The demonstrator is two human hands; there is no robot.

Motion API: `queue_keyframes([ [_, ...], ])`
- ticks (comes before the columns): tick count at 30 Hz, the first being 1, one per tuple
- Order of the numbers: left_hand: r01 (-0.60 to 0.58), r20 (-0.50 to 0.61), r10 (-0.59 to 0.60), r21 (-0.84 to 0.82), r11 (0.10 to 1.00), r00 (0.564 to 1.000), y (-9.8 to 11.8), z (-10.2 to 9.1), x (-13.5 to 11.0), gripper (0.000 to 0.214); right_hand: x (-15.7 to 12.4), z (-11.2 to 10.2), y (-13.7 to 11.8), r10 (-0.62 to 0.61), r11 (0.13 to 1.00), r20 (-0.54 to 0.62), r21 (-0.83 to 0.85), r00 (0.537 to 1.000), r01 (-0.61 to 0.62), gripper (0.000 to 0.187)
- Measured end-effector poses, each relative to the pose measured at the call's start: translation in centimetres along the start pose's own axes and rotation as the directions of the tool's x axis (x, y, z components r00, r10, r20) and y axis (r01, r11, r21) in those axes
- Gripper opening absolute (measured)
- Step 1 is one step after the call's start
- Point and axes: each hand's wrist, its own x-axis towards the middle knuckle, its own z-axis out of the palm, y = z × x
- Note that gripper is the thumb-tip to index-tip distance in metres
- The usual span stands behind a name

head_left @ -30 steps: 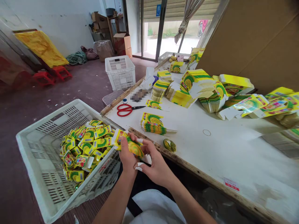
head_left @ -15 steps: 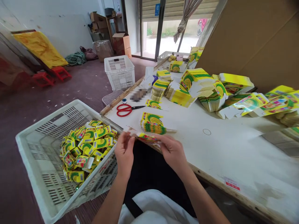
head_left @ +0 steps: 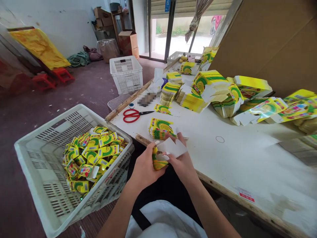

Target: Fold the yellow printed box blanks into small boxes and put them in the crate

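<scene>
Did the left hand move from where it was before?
Yes. The left hand, holding a yellow box, has moved to the right, farther from the big white basket.

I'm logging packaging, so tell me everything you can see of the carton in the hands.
The carton looks like thin card, printed yellow and green outside, plain white on the raised panel. It looks open, tilted, near the table edge, held by the left hand and right hand, which partly hide it.
</scene>
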Motion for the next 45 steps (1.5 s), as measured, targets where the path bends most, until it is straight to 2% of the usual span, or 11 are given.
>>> queue_keyframes([
  [5,-0.169,-0.107,0.167,-0.013,0.986,0.980,-0.6,1.0,-0.6,0.057,0.2,0.3,0.4,0.154,0.972,0.167,0.150,0.974,-0.180,0.051],
  [9,-0.121,-0.097,0.125,0.044,0.992,0.987,-1.1,0.9,-0.4,0.047,0.2,0.0,-0.1,0.008,1.000,0.197,-0.014,0.980,-0.006,0.042],
  [13,-0.058,-0.101,0.060,0.021,0.998,0.993,-1.4,1.5,-0.2,0.061,-0.5,-0.1,-0.4,-0.184,0.956,0.353,-0.152,0.917,0.250,0.055],
  [18,-0.044,-0.228,0.061,0.079,0.996,0.972,-1.3,1.5,-0.2,0.062,-0.6,-0.3,0.4,-0.273,0.903,0.253,-0.264,0.928,0.338,0.057],
  [22,-0.022,-0.153,0.040,0.120,0.993,0.987,-1.0,0.0,-0.2,0.048,-0.3,-0.8,0.6,-0.229,0.867,0.436,-0.316,0.870,0.386,0.065],
  [29,0.068,0.018,-0.068,0.032,0.997,0.998,-0.5,-1.1,-0.1,0.078,0.8,-2.6,-1.2,-0.108,0.847,0.580,-0.371,0.808,0.380,0.040],
  [35,0.116,-0.091,-0.127,-0.110,0.987,0.988,-0.9,-0.6,0.3,0.075,0.8,-1.0,-0.6,-0.147,0.934,0.452,-0.230,0.880,0.275,0.040],
  [38,0.111,-0.370,-0.298,-0.450,0.886,0.880,-2.2,-0.8,0.5,0.075,2.1,-0.8,1.1,-0.198,0.965,0.263,-0.119,0.944,0.235,0.064],
  [40,0.011,-0.551,-0.435,-0.611,0.792,0.712,-3.1,-1.4,0.6,0.073,3.8,-1.2,2.1,-0.182,0.931,0.071,-0.308,0.981,0.195,0.068],
  [42,-0.024,-0.687,-0.446,-0.558,0.829,0.574,-3.7,-1.9,0.6,0.077,5.6,-1.9,2.8,-0.142,0.784,-0.057,-0.616,0.988,0.077,0.061],
  [45,0.079,-0.783,-0.263,-0.266,0.961,0.564,-4.1,-1.8,0.3,0.098,7.4,-2.4,3.3,-0.075,0.595,-0.069,-0.804,0.995,-0.010,0.049],
])
